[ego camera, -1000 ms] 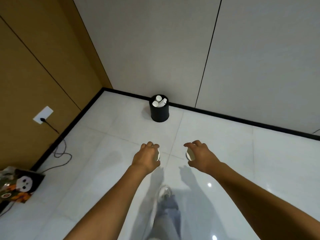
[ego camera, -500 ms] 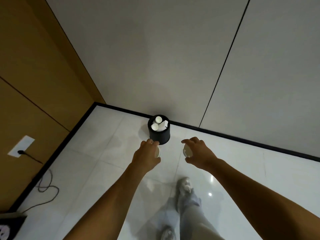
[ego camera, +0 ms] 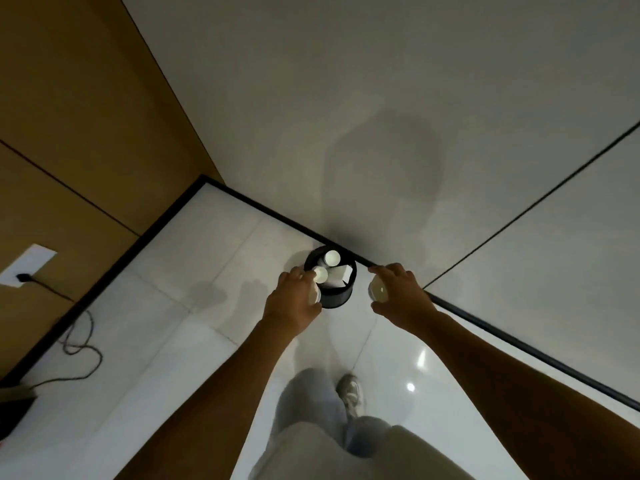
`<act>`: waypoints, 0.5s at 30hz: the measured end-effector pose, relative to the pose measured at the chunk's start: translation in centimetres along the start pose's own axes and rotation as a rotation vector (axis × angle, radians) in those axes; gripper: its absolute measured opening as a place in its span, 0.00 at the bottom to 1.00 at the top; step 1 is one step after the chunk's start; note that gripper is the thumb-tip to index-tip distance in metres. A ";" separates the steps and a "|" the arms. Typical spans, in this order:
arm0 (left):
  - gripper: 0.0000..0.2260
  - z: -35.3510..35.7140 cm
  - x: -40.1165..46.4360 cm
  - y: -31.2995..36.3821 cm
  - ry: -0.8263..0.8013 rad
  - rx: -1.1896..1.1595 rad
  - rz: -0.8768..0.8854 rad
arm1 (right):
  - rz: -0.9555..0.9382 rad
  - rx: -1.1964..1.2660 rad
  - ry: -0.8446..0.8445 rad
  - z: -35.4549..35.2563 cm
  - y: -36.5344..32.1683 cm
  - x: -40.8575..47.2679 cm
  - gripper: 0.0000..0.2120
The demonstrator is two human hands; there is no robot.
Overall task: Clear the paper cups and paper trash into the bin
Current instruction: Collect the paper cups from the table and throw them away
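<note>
1. your left hand (ego camera: 292, 303) is curled round a white paper cup (ego camera: 314, 295). most of that cup is hidden behind your knuckles, and only a pale edge shows on the side toward the bin.
2. your right hand (ego camera: 401, 296) grips a second paper cup (ego camera: 377, 292), held sideways with one round end turned toward your left hand; i can't tell if that end is the mouth or the base.
3. the black bin (ego camera: 337, 297) stands on the floor against the wall, ahead of and below both hands, in the gap between them. it already holds a few cups (ego camera: 331, 258) and a scrap of paper (ego camera: 343, 271), and they rise about to its rim.
4. the relation that matters: the bin's opening lies just beyond the fingertips of your left hand, whose outline overlaps the near rim. from your right hand it lies off to the inner side, with bare floor showing between.
5. so i judge the left hand the nearer one, with only a short reach forward left. the right hand needs to swing inward first.
6. the bin looks crowded, so a cup let go off-centre could bounce off the ones inside and land on the floor.
</note>
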State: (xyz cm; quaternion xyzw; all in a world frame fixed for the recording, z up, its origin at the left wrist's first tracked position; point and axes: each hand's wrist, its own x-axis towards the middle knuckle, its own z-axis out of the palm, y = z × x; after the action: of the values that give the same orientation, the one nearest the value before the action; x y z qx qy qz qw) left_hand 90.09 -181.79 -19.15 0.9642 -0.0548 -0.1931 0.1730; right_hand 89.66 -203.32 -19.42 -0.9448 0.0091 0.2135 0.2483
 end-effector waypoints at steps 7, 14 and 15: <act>0.28 0.4 8.2 -3.0 -0.050 -0.062 -0.112 | -0.069 -0.017 -0.107 -0.6 -0.9 11.7 0.33; 0.26 1.7 16.7 -4.3 -0.089 -0.103 -0.151 | -0.082 -0.012 -0.219 0.5 -1.2 22.4 0.34; 0.26 2.2 17.7 -4.3 -0.086 -0.111 -0.163 | -0.090 -0.015 -0.228 0.8 -1.0 23.7 0.34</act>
State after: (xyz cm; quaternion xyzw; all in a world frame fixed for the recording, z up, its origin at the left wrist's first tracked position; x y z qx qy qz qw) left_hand 105.73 -181.48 -28.83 0.9452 0.0271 -0.2506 0.2074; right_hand 110.99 -199.95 -29.23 -0.9156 -0.0634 0.3083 0.2502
